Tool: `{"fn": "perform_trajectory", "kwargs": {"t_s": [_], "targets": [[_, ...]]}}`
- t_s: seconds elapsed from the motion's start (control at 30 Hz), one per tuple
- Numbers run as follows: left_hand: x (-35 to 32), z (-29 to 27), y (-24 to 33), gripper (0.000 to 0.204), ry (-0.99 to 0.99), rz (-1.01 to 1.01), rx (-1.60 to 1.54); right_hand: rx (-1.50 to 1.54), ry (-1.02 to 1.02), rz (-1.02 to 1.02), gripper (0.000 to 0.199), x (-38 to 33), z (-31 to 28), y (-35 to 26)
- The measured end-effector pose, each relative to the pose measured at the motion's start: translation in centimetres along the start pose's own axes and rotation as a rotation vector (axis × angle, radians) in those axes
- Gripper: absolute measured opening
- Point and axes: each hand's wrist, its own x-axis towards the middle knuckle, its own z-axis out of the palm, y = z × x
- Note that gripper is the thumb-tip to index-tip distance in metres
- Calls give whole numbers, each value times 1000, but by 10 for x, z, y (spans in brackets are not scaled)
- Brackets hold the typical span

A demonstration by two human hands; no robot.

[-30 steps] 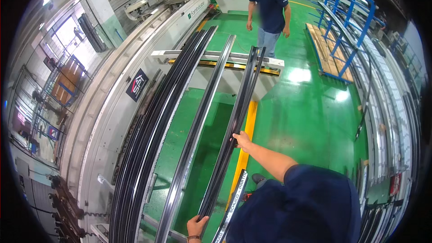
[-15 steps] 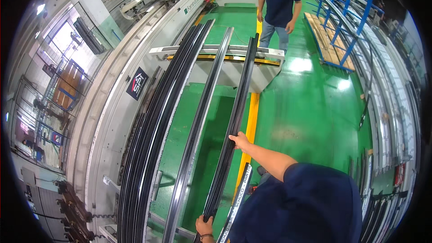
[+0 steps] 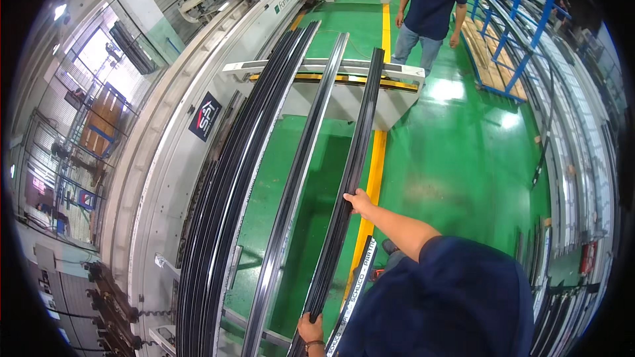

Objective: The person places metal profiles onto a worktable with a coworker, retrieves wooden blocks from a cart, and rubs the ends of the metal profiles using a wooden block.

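A long black ribbed profile bar (image 3: 358, 139) slants across the middle, its far end lying over a white crossbeam (image 3: 316, 66). My left hand (image 3: 310, 328), a band on its wrist, is closed around the bar's near part at the bottom of the view. Farther along, my right hand (image 3: 359, 203) grips the same bar from its right side, with the thumb on top. Left of it lies a shinier, silver-edged profile (image 3: 297, 158), apart from both hands. A strip with white printed facing (image 3: 354, 297) stands close beside my body.
Several dark profiles (image 3: 245, 158) lie packed against a long grey machine (image 3: 165, 178) at left. A person (image 3: 433, 3) stands beyond the crossbeam. A blue rack (image 3: 522, 26) with wooden boards (image 3: 489, 59) and more profiles (image 3: 575, 178) line the right. The floor (image 3: 436, 158) is green with a yellow stripe.
My view has shifted slightly. Both hands keep their hold on the black profile, whose far end sits a little nearer relative to the other bars. The other person has moved to the right.
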Motion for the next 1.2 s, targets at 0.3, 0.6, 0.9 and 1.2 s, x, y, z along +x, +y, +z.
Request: {"fn": "perform_trajectory", "kwargs": {"t_s": [0.3, 0.6, 0.9, 1.2], "targets": [[11, 5, 15, 57, -82, -56, -31, -10, -25, 38, 59, 18, -9, 3], [13, 17, 8, 55, -46, -100, 21, -32, -21, 133, 62, 16, 2, -1], [16, 29, 19, 46, 63, -118, 153, -528, -46, 163, 49, 12, -15, -15], [17, 33, 18, 49, 163, -211, 21, -672, -85, 171, 42, 20, -120, 21]]}}
